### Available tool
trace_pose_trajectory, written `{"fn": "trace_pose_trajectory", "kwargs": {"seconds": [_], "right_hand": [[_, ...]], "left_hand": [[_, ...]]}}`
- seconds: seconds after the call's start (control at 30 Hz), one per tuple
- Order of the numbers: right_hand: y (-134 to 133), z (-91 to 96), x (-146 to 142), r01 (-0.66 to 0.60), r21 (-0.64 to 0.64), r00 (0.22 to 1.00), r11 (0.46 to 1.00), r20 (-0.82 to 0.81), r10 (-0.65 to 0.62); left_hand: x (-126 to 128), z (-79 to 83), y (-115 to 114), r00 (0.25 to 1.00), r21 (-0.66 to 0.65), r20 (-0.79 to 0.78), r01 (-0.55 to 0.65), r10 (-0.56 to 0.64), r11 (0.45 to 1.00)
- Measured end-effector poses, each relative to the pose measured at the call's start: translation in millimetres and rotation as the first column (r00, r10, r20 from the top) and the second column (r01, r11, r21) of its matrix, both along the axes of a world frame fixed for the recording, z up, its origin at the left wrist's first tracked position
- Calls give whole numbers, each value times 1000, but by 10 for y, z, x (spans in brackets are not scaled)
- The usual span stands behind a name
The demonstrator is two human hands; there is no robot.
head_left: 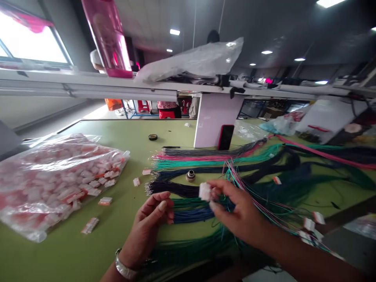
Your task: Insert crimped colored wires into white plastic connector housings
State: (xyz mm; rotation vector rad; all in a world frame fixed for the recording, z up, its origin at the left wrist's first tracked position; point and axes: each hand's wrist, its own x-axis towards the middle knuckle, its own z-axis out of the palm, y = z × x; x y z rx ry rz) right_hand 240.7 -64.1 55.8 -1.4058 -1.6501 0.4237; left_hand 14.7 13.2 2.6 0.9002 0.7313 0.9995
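Between the thumb and fingers of my right hand [235,205] is a small white plastic connector housing [205,191], held up over the wire bundles. My left hand [151,217], with a silver band at the wrist, is a short way to its left, fingers curled in and thumb against them; whatever is in that pinch is too small to make out. Beneath and between both hands run bundles of dark blue wires [192,215] and black wires [182,189], their stripped or terminal-tipped ends pointing left. Farther back lie pink wires [188,158] and teal wires [176,164].
On the left a clear plastic bag [58,180] spills orange-and-white connectors, with a loose connector [90,226] nearby. A black tape roll [152,137], a small metal ring-shaped piece [190,175] and a phone [226,137] leaning on a white panel [210,117] stand farther back. Wired connectors [309,224] lie right.
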Motion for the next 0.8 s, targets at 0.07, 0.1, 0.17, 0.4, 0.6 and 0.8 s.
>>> {"fn": "trace_pose_trajectory", "kwargs": {"seconds": [0.07,0.1,0.17,0.4,0.6,0.8], "right_hand": [[-189,64,274,159,50,979,986,-140,-151],[-292,74,426,239,62,951,969,-219,-220],[-506,36,748,383,54,869,922,-360,-340],[-1221,-578,1770,666,-174,580,726,-492,-650],[-1446,-711,1980,706,-275,605,653,-244,-758],[-1496,-381,1614,648,-123,753,751,-43,-657]], "left_hand": [[-14,-6,20,999,10,-34,-24,24,1000],[-16,-10,27,998,12,-49,-31,32,999],[-14,-19,33,997,9,-74,-37,38,999],[10,-45,48,994,-24,-106,-43,40,999],[33,-62,74,988,-70,-136,-82,72,994],[-53,-133,144,980,-79,-174,-111,96,991]]}}
